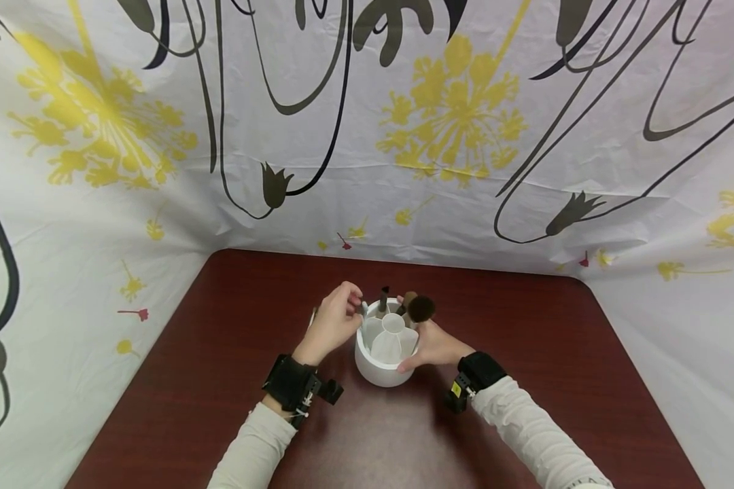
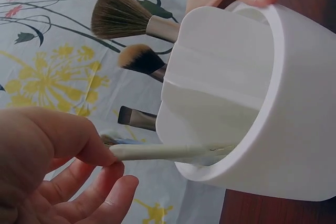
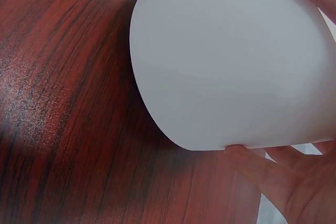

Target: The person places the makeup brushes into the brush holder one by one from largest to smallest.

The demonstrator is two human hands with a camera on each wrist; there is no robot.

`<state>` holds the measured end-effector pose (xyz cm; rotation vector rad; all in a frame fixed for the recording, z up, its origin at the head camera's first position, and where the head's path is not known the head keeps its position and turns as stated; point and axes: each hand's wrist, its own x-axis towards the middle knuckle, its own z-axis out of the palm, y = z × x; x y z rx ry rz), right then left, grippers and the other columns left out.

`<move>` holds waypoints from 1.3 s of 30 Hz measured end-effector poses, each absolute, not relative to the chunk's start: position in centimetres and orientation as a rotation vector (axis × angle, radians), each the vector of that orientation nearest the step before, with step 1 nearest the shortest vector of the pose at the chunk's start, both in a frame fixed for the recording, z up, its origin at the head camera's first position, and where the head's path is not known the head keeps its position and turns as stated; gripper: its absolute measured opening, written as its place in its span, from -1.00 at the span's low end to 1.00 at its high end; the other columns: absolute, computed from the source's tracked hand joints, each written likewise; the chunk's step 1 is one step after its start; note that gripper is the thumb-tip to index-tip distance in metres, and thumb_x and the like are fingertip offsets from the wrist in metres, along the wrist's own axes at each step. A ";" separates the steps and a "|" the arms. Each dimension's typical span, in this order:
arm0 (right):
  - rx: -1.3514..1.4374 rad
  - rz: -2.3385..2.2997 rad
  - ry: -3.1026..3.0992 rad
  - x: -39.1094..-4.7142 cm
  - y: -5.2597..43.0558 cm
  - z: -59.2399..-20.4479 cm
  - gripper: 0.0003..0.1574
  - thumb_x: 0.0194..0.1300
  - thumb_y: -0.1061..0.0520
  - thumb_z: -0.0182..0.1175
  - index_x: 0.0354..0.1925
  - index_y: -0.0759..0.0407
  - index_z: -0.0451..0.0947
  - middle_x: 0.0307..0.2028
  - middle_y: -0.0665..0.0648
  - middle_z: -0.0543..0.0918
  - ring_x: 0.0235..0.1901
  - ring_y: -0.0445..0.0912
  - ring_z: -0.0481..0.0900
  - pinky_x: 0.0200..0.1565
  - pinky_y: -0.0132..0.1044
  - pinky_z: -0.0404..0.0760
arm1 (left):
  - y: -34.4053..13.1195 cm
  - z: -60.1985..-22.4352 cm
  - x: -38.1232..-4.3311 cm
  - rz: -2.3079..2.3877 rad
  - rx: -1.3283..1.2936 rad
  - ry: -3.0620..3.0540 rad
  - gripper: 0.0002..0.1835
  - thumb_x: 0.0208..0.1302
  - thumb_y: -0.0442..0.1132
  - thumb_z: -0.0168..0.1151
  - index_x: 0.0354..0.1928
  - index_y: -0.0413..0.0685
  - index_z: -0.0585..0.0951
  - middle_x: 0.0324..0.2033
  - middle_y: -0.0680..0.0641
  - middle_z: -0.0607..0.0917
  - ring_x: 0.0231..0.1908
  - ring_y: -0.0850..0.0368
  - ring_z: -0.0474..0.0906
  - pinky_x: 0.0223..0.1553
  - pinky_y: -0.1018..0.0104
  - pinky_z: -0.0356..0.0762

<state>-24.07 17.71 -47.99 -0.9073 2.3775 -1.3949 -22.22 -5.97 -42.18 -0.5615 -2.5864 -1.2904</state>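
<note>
The left hand (image 1: 332, 321) pinches a pale stick (image 2: 152, 152). The right hand (image 1: 438, 345) grips the white holder (image 1: 382, 374), toward the worktop (image 1: 544, 326)'s far edge.

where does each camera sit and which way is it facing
Head: on the person's head, facing forward and down at the white round cup on the dark red table; left hand, right hand and white sleeves show.
Left wrist: on that wrist, facing the cup's open top and a pale green handle; both hands show.
Right wrist: on that wrist, facing the cup's smooth side; right fingers show.
Shared by both wrist views: cup and table.
</note>
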 end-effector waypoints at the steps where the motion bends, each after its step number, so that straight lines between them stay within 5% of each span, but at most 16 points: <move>1: -0.909 -1.397 2.377 -24.0 17.7 -48.0 0.53 -0.40 0.05 0.56 0.37 0.27 -0.19 0.35 0.22 0.02 0.29 0.04 0.09 0.22 0.04 0.08 | -6.0 -42.2 -22.2 -1.276 -0.557 -2.589 -0.65 -0.08 -0.54 0.14 -0.17 -0.19 0.42 -0.34 -0.07 0.52 -0.35 0.11 0.54 -0.31 0.35 0.53; 16: -0.886 -1.414 2.380 -23.6 17.5 -47.6 0.51 -0.42 0.21 0.55 0.35 0.30 -0.21 0.33 0.25 0.04 0.27 0.08 0.11 0.20 0.07 0.07 | -8.3 -42.0 -23.0 -1.244 -0.425 -2.593 -0.69 0.01 -0.52 0.14 -0.14 -0.21 0.44 -0.31 -0.15 0.53 -0.32 0.05 0.53 -0.27 0.23 0.53; 23: -0.887 -1.414 2.369 -22.1 16.7 -44.5 0.41 -0.38 0.35 0.50 0.30 0.48 -0.19 0.31 0.41 0.00 0.26 0.22 0.09 0.18 0.14 0.07 | -9.7 -42.1 -23.8 -1.210 -0.355 -2.643 -0.72 0.04 -0.47 0.10 -0.14 -0.22 0.46 -0.28 -0.13 0.51 -0.30 0.04 0.52 -0.26 0.20 0.51; 39: -0.887 -1.413 2.363 -23.9 17.7 -47.5 0.50 -0.38 0.19 0.55 0.35 0.31 -0.21 0.34 0.25 0.00 0.29 0.10 0.07 0.20 0.10 0.07 | -12.7 -45.2 -24.8 -1.065 -0.244 -2.894 -0.66 0.17 -0.36 0.14 -0.01 -0.33 0.44 -0.21 -0.28 0.50 -0.23 -0.11 0.52 -0.29 0.12 0.50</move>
